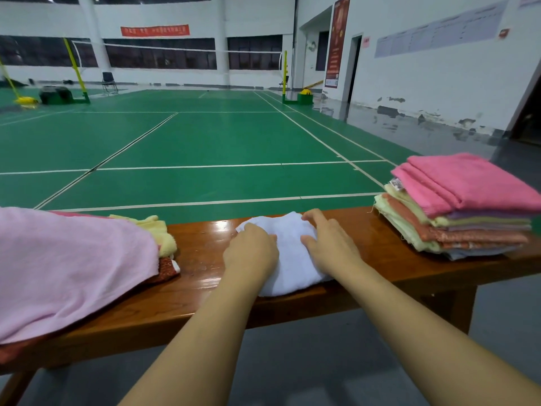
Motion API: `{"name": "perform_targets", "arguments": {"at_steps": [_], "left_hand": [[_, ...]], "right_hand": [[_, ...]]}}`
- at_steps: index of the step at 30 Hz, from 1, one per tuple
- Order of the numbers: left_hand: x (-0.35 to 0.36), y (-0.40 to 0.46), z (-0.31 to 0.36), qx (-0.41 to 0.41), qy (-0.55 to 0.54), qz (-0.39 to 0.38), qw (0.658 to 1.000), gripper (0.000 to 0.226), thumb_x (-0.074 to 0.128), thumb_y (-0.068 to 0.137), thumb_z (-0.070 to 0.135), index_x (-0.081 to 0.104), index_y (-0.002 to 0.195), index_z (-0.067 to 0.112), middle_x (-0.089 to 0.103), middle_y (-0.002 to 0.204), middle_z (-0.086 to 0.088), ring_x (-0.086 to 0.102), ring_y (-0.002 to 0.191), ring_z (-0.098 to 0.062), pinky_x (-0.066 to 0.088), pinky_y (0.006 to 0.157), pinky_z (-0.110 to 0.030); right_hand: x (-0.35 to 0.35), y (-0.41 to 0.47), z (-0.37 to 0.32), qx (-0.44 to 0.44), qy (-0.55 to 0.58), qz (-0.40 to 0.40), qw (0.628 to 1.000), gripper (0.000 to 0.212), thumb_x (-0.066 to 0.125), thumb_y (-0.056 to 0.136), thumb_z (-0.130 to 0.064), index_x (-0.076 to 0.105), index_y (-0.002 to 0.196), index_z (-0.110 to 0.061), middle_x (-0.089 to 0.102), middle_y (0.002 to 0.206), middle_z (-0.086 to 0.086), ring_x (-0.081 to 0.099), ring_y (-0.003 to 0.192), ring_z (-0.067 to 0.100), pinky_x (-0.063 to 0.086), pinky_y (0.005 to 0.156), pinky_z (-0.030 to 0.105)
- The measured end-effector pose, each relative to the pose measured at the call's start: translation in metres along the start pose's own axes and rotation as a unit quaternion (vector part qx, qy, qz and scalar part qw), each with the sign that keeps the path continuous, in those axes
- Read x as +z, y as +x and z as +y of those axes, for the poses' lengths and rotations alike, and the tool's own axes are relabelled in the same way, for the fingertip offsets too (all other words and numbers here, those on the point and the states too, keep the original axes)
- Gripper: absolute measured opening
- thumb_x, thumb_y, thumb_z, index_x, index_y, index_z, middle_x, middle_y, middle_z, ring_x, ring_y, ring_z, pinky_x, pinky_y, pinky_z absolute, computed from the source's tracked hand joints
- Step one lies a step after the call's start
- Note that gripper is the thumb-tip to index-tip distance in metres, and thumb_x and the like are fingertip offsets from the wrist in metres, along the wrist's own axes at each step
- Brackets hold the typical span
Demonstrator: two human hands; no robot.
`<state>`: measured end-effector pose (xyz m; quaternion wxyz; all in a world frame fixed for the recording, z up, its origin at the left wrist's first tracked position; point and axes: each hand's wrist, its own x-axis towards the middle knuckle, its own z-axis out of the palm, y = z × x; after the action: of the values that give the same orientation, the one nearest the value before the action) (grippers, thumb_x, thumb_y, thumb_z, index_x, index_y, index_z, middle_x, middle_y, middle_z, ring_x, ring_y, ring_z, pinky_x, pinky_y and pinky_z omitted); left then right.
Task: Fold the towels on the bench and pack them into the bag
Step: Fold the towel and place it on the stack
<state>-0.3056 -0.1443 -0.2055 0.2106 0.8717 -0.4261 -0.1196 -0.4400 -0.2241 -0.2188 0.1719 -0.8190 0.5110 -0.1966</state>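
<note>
1. At nine o'clock we see a large pale pink terry towel (67, 265) lying loose and unfolded over the left end of the glossy reddish-brown wooden tabletop (202, 253), its near edge hanging past the front rim.
2. Just beyond it, at about ten o'clock, a crumpled pale yellow towel (159, 234) pokes out from under the pink one, and a rust-red patterned cloth (168, 266) shows below its edge.
3. Our left hand (250, 253) rests palm down on the left part of a small white terry towel (292, 253); its fingers (254, 230) are curled onto the cloth at the towel's far left corner, but we cannot tell whether they pinch it or only press.
4. The white towel lies bunched at the centre of the tabletop, between the two piles and well apart from both.
5. Our right hand (330, 244) lies on the towel's right side, fingers (317, 218) spread and slightly bent, pressing the cloth at its far right edge, the thumb on top.
6. At three o'clock a stack of folded towels (456, 212) sits on the right end of the tabletop: bright pink on top, then lilac, pale yellow and rust-red layers, greyish blue at the bottom.
</note>
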Motion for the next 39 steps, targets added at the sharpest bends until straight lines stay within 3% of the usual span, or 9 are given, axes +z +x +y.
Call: {"name": "perform_targets", "arguments": {"at_steps": [6,11,18,24,26,28,31,34,39], "left_hand": [[0.002,0.008,0.010,0.065,-0.207,0.045,0.975,0.050,0.052,0.102,0.043,0.042,0.134,0.006,0.060,0.131,-0.019,0.057,0.117,-0.037,0.039,0.080,-0.035],[-0.012,0.007,0.064,0.119,-0.373,0.083,0.916,0.043,0.058,0.099,0.040,0.047,0.130,0.011,0.060,0.128,-0.011,0.058,0.113,-0.028,0.045,0.089,-0.036],[-0.022,0.016,0.200,0.208,-0.299,0.036,0.930,0.051,0.053,0.099,0.047,0.047,0.134,0.011,0.061,0.130,-0.015,0.058,0.115,-0.035,0.047,0.091,-0.041],[0.016,0.014,0.306,0.213,-0.294,-0.028,0.931,0.060,0.056,0.099,0.041,0.034,0.143,0.006,0.047,0.146,-0.021,0.051,0.127,-0.041,0.045,0.103,-0.047],[0.041,0.008,0.314,0.210,-0.192,-0.038,0.958,0.071,0.053,0.100,0.037,0.015,0.156,0.014,0.019,0.160,-0.022,0.034,0.141,-0.044,0.033,0.112,-0.049],[0.067,0.008,0.312,0.262,-0.108,-0.029,0.958,0.067,0.041,0.104,0.038,0.007,0.161,0.026,-0.002,0.167,-0.011,0.009,0.152,-0.038,0.017,0.120,-0.051],[0.087,0.018,0.309,0.308,-0.083,-0.039,0.947,0.060,0.026,0.107,0.043,0.011,0.162,0.023,0.001,0.170,-0.002,0.003,0.155,-0.027,0.007,0.125,-0.047],[0.088,0.023,0.309,0.267,-0.081,-0.045,0.959,0.066,0.024,0.105,0.050,0.014,0.161,0.018,0.004,0.170,-0.003,0.004,0.156,-0.025,0.008,0.123,-0.051],[0.072,0.030,0.303,0.217,-0.082,-0.094,0.968,0.075,0.029,0.101,0.061,0.016,0.161,0.019,0.003,0.169,-0.012,0.004,0.155,-0.031,0.009,0.122,-0.055]], "right_hand": [[-0.017,0.003,0.014,-0.051,0.020,0.059,0.997,0.016,0.050,0.104,-0.033,0.063,0.113,-0.035,0.042,0.105,-0.001,0.057,0.090,0.027,0.049,0.081,0.039],[-0.083,0.018,0.019,-0.107,0.043,0.182,0.977,0.025,0.054,0.102,-0.028,0.070,0.121,-0.024,0.043,0.105,0.002,0.056,0.092,0.026,0.049,0.086,0.042],[-0.209,0.047,0.088,-0.052,-0.039,0.235,0.970,0.029,0.051,0.105,-0.029,0.069,0.126,-0.022,0.041,0.104,0.003,0.051,0.089,0.024,0.045,0.084,0.037],[-0.273,0.068,0.180,0.058,-0.038,0.214,0.974,0.023,0.058,0.101,-0.021,0.076,0.111,-0.010,0.071,0.110,0.015,0.064,0.100,0.031,0.052,0.085,0.038],[-0.260,0.065,0.209,0.099,-0.015,0.155,0.983,0.035,0.055,0.103,-0.031,0.075,0.109,-0.003,0.069,0.099,0.018,0.061,0.086,0.028,0.044,0.073,0.033],[-0.236,0.059,0.234,0.129,-0.005,0.131,0.983,0.047,0.048,0.104,-0.045,0.072,0.119,-0.007,0.067,0.119,0.021,0.061,0.102,0.035,0.044,0.083,0.035],[-0.217,0.053,0.252,0.136,-0.011,0.137,0.981,0.057,0.036,0.103,-0.055,0.047,0.150,-0.025,0.041,0.158,0.002,0.040,0.142,0.032,0.031,0.116,0.050],[-0.222,0.054,0.249,0.113,-0.081,0.108,0.984,0.053,0.026,0.106,-0.053,0.037,0.155,-0.034,0.013,0.167,-0.012,0.014,0.155,0.019,0.018,0.120,0.055],[-0.229,0.048,0.236,0.097,-0.118,0.094,0.984,0.047,0.021,0.108,-0.046,0.045,0.147,-0.035,0.032,0.162,-0.010,0.026,0.151,0.021,0.024,0.115,0.048]]}}
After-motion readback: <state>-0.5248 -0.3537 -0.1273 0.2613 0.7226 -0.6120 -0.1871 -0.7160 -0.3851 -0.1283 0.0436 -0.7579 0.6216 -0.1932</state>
